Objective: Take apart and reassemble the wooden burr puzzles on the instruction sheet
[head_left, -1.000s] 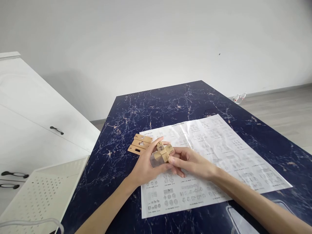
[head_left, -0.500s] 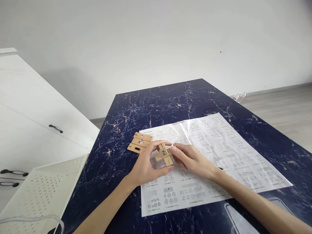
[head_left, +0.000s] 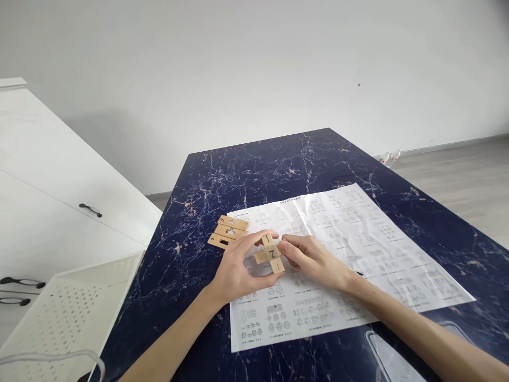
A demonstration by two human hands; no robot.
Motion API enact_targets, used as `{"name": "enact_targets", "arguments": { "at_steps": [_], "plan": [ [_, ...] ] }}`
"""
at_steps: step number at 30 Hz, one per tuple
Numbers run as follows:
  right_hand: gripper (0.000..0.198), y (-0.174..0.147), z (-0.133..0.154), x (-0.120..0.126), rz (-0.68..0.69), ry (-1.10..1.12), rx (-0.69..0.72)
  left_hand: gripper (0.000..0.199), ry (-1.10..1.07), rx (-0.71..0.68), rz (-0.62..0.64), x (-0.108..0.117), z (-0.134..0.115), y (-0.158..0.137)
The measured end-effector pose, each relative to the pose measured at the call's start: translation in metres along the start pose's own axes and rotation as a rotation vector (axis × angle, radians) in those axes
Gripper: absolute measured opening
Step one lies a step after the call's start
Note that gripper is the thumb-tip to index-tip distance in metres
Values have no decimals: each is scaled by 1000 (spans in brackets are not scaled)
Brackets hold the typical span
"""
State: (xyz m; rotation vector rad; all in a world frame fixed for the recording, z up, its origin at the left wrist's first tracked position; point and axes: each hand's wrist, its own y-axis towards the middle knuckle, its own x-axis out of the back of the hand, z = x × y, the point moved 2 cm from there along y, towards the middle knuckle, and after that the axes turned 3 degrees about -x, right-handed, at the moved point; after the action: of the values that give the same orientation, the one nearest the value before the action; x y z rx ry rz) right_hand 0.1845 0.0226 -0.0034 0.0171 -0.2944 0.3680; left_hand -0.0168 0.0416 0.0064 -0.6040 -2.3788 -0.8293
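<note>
Between my two hands is a cross-shaped wooden burr puzzle (head_left: pixel 272 254) with the numbers 1 and 2 marked on its blocks. My left hand (head_left: pixel 234 270) grips it from top and bottom, thumb below and fingers above. From the right side, my right hand (head_left: pixel 312 260) pinches the end of one arm of the cross. Just beyond my left hand lie flat wooden pieces (head_left: pixel 228 231) with cut-out holes and numbers, partly on the sheet's corner. Under both hands spreads a large printed paper sheet (head_left: pixel 322 297) covered with small diagrams.
The dark blue marbled table (head_left: pixel 254 175) stands against the wall. A clear plastic case (head_left: pixel 387 355) lies near the front right, partly under my right forearm. To the left are a white cabinet (head_left: pixel 59 159) and a perforated cream panel (head_left: pixel 71 313) with a cable.
The wooden puzzle has turned a little in my hands and shifted slightly right. The upper block marked 1 now shows more plainly. The flat pieces and sheet look unmoved.
</note>
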Motion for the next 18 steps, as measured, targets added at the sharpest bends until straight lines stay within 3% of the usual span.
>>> {"name": "enact_targets", "arguments": {
  "at_steps": [9, 18],
  "plan": [
    [50, 1, 3, 1, -1, 49, 0, 70, 198, -188, -61, 1, -3, 0],
    [55, 1, -1, -5, 64, 190, -118, 69, 370, -396, -95, 5, 1, 2]
  ]
}}
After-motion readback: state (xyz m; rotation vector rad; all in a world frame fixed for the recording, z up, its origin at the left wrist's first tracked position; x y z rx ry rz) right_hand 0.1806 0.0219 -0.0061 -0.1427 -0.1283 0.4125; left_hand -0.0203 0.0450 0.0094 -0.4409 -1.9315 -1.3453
